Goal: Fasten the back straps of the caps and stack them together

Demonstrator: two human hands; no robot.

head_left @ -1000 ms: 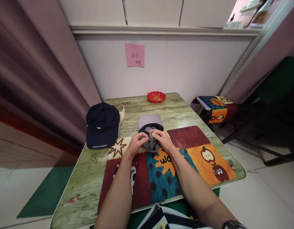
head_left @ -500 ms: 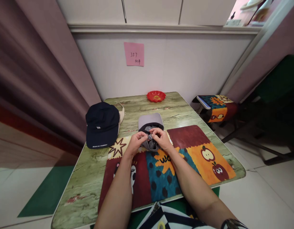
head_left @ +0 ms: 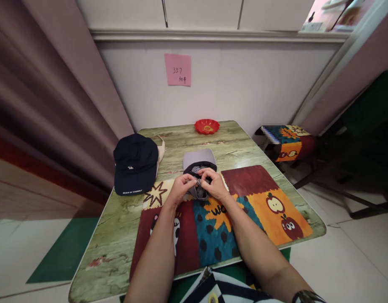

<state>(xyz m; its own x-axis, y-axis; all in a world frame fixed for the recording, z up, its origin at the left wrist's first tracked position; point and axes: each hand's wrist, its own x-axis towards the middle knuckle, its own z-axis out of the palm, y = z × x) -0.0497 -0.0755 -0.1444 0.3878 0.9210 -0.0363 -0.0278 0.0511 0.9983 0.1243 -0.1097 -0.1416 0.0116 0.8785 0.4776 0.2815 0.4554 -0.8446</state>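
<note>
A grey baseball cap lies upturned at the middle of the table, its brim pointing away from me and its dark inside showing. My left hand pinches the strap at the back of the cap from the left. From the right, my right hand grips the same strap between thumb and fingers, close to the left fingertips. The fingers partly cover the strap and any fastener on it. To the left sits a stack of caps, with a navy cap on top and a cream one showing behind it.
A colourful patterned mat covers the near part of the green wood-look table. At the back edge stands a red scalloped dish. A pink note is stuck to the wall. Right of the table is a small patterned surface.
My fingers have shifted slightly at the strap, with both hands staying on the grey cap. The whole view has moved a little; the other things keep their places.
</note>
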